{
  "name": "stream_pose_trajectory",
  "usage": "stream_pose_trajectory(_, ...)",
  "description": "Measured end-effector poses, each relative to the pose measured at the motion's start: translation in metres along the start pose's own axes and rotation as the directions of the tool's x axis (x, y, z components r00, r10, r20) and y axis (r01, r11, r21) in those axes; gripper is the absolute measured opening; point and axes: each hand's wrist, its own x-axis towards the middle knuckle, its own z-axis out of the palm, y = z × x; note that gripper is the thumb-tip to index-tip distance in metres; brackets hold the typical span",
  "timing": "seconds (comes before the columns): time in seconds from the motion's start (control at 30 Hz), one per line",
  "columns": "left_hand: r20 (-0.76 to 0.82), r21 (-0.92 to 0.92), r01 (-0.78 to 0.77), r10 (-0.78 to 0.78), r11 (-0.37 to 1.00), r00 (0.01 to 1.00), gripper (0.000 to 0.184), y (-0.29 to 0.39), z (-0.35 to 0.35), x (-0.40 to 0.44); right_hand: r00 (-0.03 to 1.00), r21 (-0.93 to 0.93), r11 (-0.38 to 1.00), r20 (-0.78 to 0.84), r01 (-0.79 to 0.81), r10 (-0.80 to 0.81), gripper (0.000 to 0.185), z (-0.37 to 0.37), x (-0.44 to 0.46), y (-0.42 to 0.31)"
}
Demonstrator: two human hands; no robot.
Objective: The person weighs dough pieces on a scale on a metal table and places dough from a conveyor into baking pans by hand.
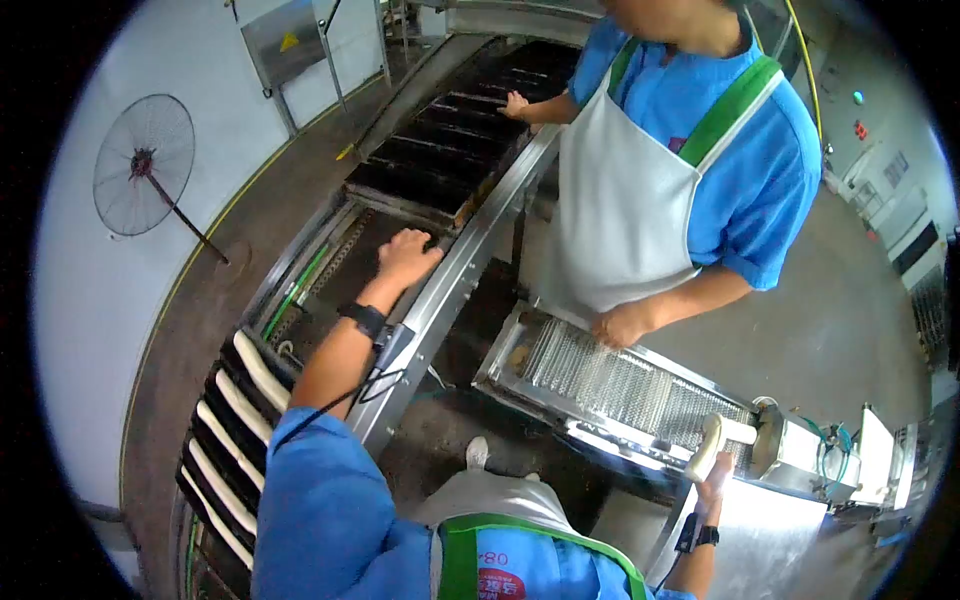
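My left hand point(408, 258) reaches over the conveyor with its fingers apart and nothing in them. It is close to the near end of a dark grooved baking tray point(420, 165); whether it touches the tray I cannot tell. At the right, my right hand point(714, 478) is closed on a pale dough strip point(706, 448) at the end of the metal mesh belt point(620, 375). Another piece of dough point(738, 431) lies against that strip. Part of my right fingers is hidden by the dough.
A dark tray holding several long dough strips point(228, 430) sits at lower left on the conveyor. Across from me stands a co-worker in a white apron point(630, 190), one hand on the far tray, the other by the mesh belt. A fan point(143, 163) stands by the wall.
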Motion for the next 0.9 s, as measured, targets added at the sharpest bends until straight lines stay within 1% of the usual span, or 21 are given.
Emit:
stream_pose_trajectory(0.03,0.017,-0.031,-0.02,0.021,0.999,1.0,0.054,-0.002,0.015,0.015,0.997,-0.113,0.991,-0.015,0.073,-0.075,0.039,0.012,0.007,-0.013)
stream_pose_trajectory(0.07,0.016,-0.017,-0.002,0.002,1.0,1.0,0.054,-0.001,0.026,0.031,0.912,0.481,0.8,0.0,-0.36,0.411,0.037,0.018,0.02,-0.026)
stream_pose_trajectory(0.1,0.023,-0.012,0.024,-0.024,1.0,0.999,0.055,0.001,0.033,0.042,0.647,0.827,0.155,0.29,-0.54,0.705,0.034,0.025,0.034,-0.048)
stream_pose_trajectory(0.13,0.023,-0.022,0.022,-0.021,1.0,0.999,0.055,0.0,0.043,0.053,0.641,0.827,0.246,0.17,-0.506,0.749,0.036,0.038,0.038,-0.079)
stream_pose_trajectory(0.17,-0.044,-0.019,-0.008,0.007,1.0,0.999,0.054,-0.002,0.052,0.065,0.589,0.72,0.231,0.294,-0.655,0.752,0.036,0.032,0.039,-0.074)
stream_pose_trajectory(0.2,-0.109,-0.013,-0.035,0.033,0.999,0.994,0.054,-0.003,0.06,0.074,0.586,0.72,0.248,0.264,-0.649,0.767,0.037,0.036,0.039,-0.071)
stream_pose_trajectory(0.23,-0.103,-0.019,-0.031,0.029,0.999,0.994,0.054,-0.005,0.068,0.081,0.58,0.717,0.265,0.234,-0.645,0.78,0.037,0.039,0.039,-0.068)
stream_pose_trajectory(0.3,-0.17,0.047,-0.062,0.069,0.997,0.983,0.05,-0.005,0.075,0.088,0.554,0.712,0.252,0.227,-0.656,0.801,0.037,0.04,0.039,-0.066)
stream_pose_trajectory(0.37,-0.132,0.045,-0.073,0.079,0.996,0.988,0.048,-0.007,0.076,0.088,0.527,0.693,0.241,0.232,-0.679,0.817,0.036,0.038,0.037,-0.061)
stream_pose_trajectory(0.4,-0.104,0.048,-0.096,0.1,0.994,0.989,0.047,-0.009,0.075,0.087,0.559,0.708,0.291,0.175,-0.644,0.81,0.036,0.038,0.037,-0.056)
stream_pose_trajectory(0.43,-0.163,0.062,-0.104,0.113,0.993,0.98,0.044,-0.01,0.073,0.082,0.591,0.717,0.341,0.12,-0.607,0.798,0.036,0.038,0.036,-0.05)
stream_pose_trajectory(0.47,-0.047,0.09,-0.071,0.076,0.993,0.996,0.043,-0.012,0.068,0.078,0.579,0.741,0.266,0.198,-0.616,0.791,0.034,0.035,0.036,-0.041)
stream_pose_trajectory(0.5,0.074,0.12,-0.047,0.039,0.992,0.997,0.042,-0.012,0.056,0.069,0.584,0.728,0.306,0.158,-0.614,0.796,0.035,0.039,0.04,-0.05)
stream_pose_trajectory(0.53,-0.008,0.116,0.002,-0.001,0.993,1.0,0.037,-0.023,0.07,0.069,0.587,0.715,0.315,0.164,-0.624,0.793,0.035,0.041,0.044,-0.056)
stream_pose_trajectory(0.57,0.0,0.115,0.009,-0.009,0.993,1.0,0.037,-0.03,0.069,0.057,0.589,0.704,0.323,0.167,-0.632,0.791,0.035,0.041,0.046,-0.059)
stream_pose_trajectory(0.67,-0.289,0.108,-0.053,0.083,0.993,0.954,0.028,-0.045,0.054,0.023,0.601,0.684,0.342,0.178,-0.645,0.779,0.035,0.041,0.041,-0.049)
stream_pose_trajectory(0.7,-0.274,0.108,-0.063,0.091,0.992,0.957,0.028,-0.05,0.059,0.018,0.589,0.683,0.337,0.171,-0.649,0.79,0.035,0.041,0.039,-0.045)
stream_pose_trajectory(0.77,-0.368,0.071,-0.091,0.111,0.993,0.923,0.029,-0.059,0.057,0.008,0.606,0.686,0.292,0.271,-0.667,0.748,0.036,0.042,0.044,-0.048)
stream_pose_trajectory(0.83,-0.31,0.086,-0.103,0.125,0.991,0.943,0.029,-0.065,0.059,-0.003,0.611,0.68,0.304,0.265,-0.667,0.746,0.037,0.05,0.057,-0.077)
stream_pose_trajectory(0.87,-0.274,0.054,-0.093,0.105,0.994,0.956,0.029,-0.066,0.057,-0.01,0.629,0.718,0.281,0.273,-0.636,0.728,0.038,0.052,0.06,-0.077)
stream_pose_trajectory(0.9,-0.263,0.052,-0.101,0.111,0.994,0.958,0.029,-0.064,0.053,-0.017,0.685,0.688,0.345,0.304,-0.639,0.662,0.039,0.049,0.062,-0.081)
